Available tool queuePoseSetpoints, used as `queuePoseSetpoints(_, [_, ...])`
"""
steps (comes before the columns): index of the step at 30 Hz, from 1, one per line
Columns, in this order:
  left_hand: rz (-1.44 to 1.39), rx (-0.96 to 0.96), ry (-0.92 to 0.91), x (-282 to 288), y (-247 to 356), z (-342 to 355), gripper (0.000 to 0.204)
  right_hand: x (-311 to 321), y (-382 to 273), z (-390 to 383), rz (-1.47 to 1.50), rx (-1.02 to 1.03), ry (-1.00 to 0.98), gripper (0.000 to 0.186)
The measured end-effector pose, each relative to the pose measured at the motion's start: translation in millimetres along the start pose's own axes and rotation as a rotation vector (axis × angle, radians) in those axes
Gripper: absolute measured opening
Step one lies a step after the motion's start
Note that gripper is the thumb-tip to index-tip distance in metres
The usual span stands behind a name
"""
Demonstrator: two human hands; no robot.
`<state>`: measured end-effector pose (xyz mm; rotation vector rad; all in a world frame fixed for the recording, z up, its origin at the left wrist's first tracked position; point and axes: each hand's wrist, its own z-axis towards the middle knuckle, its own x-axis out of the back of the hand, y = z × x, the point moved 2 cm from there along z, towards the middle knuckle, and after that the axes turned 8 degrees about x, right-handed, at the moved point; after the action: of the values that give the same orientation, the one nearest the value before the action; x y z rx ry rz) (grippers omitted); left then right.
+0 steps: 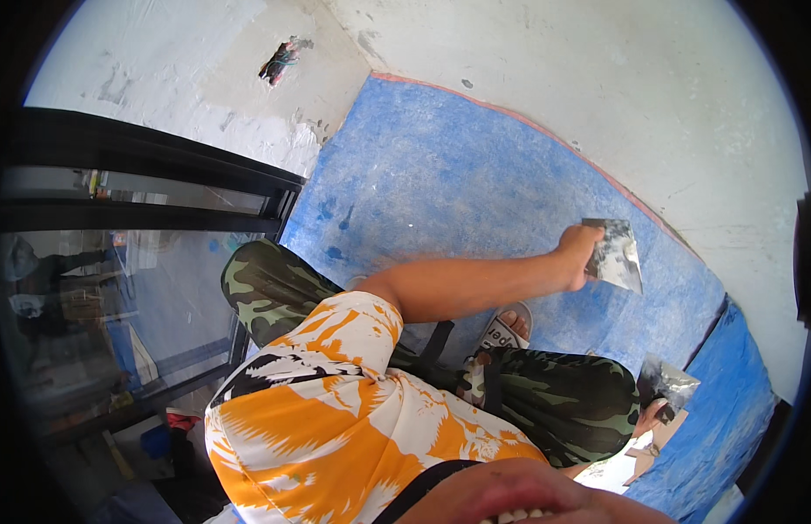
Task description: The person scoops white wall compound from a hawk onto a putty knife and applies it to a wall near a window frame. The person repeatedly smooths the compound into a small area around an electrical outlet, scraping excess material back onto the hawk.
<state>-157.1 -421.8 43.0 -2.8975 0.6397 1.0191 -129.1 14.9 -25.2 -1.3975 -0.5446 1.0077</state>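
Observation:
My left arm reaches across to the right, above the blue floor covering [423, 166]. At its end my left hand [577, 256] is closed round a wide putty knife [617, 253], whose metal blade is smeared with white and grey. Lower right, beyond my camouflage-clad knee, part of my right hand [652, 417] shows. It is closed on a second putty knife [673, 382] with dark and pale smears on its blade. The knee hides much of that hand. Close below it is a brown, cardboard-like piece [660, 447]. The two blades are apart.
A pale wall [650, 96] runs along the far and right side, with a reddish strip at its foot. The left wall has a hole with wires [279, 61]. A black-framed glass panel [152, 297] stands close on my left. Brighter blue sheeting [715, 419] lies right.

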Motion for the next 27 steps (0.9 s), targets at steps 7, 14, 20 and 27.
queuePoseSetpoints(7, [-0.200, -0.038, -0.278, -37, 47, -68, 0.026, -320, -124, -79, -0.193, 0.576, -1.206, 0.045])
queuePoseSetpoints(14, [-0.118, -0.315, -0.176, 0, 122, -164, 0.030, -414, -147, -107, -0.278, 0.701, -1.503, 0.039])
queuePoseSetpoints(20, [-0.332, -0.696, -0.529, 36, 204, -229, 0.028, -462, -183, -148, -0.009, -0.354, -1.208, 0.037])
queuePoseSetpoints(27, [-0.446, -1.034, -0.707, 82, 251, -302, 0.026, -545, -207, -244, 0.182, -0.724, -1.224, 0.023])
